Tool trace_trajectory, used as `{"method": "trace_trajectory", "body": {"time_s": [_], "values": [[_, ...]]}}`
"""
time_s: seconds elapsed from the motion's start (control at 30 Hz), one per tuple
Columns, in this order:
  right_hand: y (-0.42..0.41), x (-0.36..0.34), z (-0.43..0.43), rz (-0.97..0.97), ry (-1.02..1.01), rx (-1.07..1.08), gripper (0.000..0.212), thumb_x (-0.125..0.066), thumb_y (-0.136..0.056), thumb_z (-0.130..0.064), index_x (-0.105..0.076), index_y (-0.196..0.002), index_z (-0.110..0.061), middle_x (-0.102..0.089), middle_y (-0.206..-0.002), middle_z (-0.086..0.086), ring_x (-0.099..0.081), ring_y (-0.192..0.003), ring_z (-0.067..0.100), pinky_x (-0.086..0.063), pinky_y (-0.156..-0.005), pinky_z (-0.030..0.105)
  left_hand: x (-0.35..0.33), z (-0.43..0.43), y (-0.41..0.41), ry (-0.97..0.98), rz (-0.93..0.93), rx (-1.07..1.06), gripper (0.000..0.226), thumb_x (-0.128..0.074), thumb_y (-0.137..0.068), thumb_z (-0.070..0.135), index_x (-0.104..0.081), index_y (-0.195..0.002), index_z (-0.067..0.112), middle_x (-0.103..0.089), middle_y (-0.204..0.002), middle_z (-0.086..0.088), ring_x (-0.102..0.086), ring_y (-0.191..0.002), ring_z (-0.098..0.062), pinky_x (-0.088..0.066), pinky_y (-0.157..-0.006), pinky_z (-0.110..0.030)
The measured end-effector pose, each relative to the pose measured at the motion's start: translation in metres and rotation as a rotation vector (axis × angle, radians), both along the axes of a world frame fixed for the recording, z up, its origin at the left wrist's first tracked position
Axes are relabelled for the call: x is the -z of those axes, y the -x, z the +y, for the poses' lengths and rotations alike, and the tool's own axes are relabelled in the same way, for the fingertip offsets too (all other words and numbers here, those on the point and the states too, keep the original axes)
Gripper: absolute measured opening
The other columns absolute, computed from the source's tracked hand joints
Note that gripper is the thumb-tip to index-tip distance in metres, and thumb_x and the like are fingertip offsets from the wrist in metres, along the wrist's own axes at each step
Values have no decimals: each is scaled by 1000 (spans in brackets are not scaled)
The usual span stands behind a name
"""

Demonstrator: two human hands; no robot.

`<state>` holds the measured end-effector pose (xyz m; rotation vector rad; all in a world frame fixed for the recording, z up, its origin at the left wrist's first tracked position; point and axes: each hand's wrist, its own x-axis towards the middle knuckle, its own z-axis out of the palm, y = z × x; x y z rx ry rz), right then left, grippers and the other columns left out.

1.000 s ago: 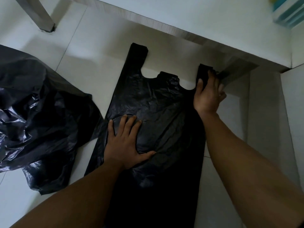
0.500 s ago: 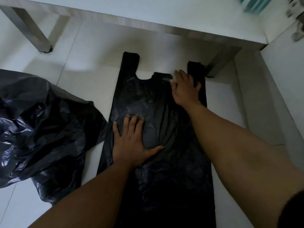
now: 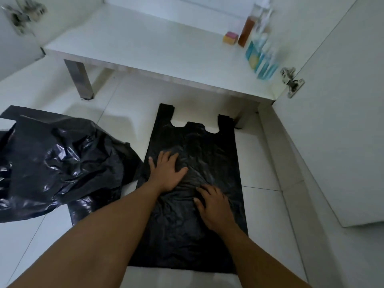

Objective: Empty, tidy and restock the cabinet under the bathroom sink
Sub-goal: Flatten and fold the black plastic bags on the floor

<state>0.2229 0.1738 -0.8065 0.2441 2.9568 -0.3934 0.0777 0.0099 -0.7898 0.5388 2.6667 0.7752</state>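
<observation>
Black plastic bag [image 3: 207,154] lies flat on the floor tiles [image 3: 116,129]; left hand [image 3: 166,173] and right hand [image 3: 214,206] press it, fingers spread, palms down, side by side.

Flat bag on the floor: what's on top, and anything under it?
On the flat bag: the left hand pressed flat mid-bag, the right hand nearer the camera. Nothing else on top. Floor shows around its edges; what lies beneath is hidden by the black plastic.

A single camera, worn on the person's head, looks forward and steeply down at the floor [image 3: 41,235] from close above; the cabinet shelf [image 3: 155,44] lies toward 12 o'clock.
</observation>
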Motion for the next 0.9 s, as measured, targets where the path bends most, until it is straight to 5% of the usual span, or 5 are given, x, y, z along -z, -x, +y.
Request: {"method": "trace_trajectory", "body": {"time_s": [0.17,0.37,0.53,0.7,0.9], "values": [[2,-4,2,8,61,17,53,-32,-100,-57,-47,-143,-30,-39,-150,-7,-33,-137,17,-29,-113,38,-22,-24,-47,98,487,39,60,-44,-77,60,-65,-116,19,-57,-123,-8,-51,-116,-32,-38,-102,-52],[4,-12,-8,35,78,90,47,-34,-102,-53,-50,-140,-30,-44,-146,-7,-33,-137,16,-24,-113,42,1,-41,-100,319,159,117,78,-16,-82,69,-48,-139,25,-45,-141,-2,-38,-132,-25,-23,-112,-49],[30,-38,-16,267,77,250,29,-44,-100,-39,-58,-123,-28,-53,-130,-3,-39,-122,20,-30,-98,44,-20,-56,-86,250,316,21,67,-34,-88,63,-45,-142,25,-44,-144,-2,-39,-133,-24,-26,-110,-51],[94,-80,-78,321,179,98,25,-51,-99,-33,-63,-119,-26,-56,-125,-1,-45,-117,21,-36,-96,44,-83,-132,-25,264,449,-362,51,-50,-89,57,-55,-129,25,-51,-129,-3,-42,-121,-28,-29,-100,-49],[134,-88,-191,-9,500,-47,35,-57,-95,-38,-55,-122,-15,-60,-118,7,-59,-107,27,-52,-89,36,-87,-218,-26,28,119,-1189,63,-58,-84,52,-47,-135,18,-40,-143,-11,-32,-134,-35,-26,-107,-55]]}}
